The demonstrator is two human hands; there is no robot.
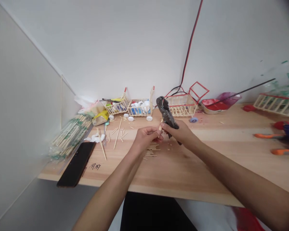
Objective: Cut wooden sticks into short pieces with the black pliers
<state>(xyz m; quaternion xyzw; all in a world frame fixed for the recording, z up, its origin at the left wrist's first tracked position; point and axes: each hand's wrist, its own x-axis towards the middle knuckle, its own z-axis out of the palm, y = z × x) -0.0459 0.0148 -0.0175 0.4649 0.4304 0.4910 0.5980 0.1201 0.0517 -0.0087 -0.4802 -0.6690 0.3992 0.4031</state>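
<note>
My left hand [148, 137] is closed, its fingertips pinching a short thin wooden stick [160, 127]. Close beside it, my right hand [179, 130] grips a dark pliers-like tool [167, 114] whose head points up and away from me. The right thumb is at the stick too. The tool's jaws are too blurred to make out. Under my hands, several short cut stick pieces [152, 150] lie on the wooden table. More short pieces [121, 134] and a longer stick [118, 134] are scattered to the left.
Small wooden carts [139, 110] stand along the wall, one with red trim [181, 106]. At the left are bagged chopsticks [71, 136] and a black phone-like slab [75, 165]. A red-stained tub [213, 106] holds a dark rod; orange-handled tools [267, 136] lie far right.
</note>
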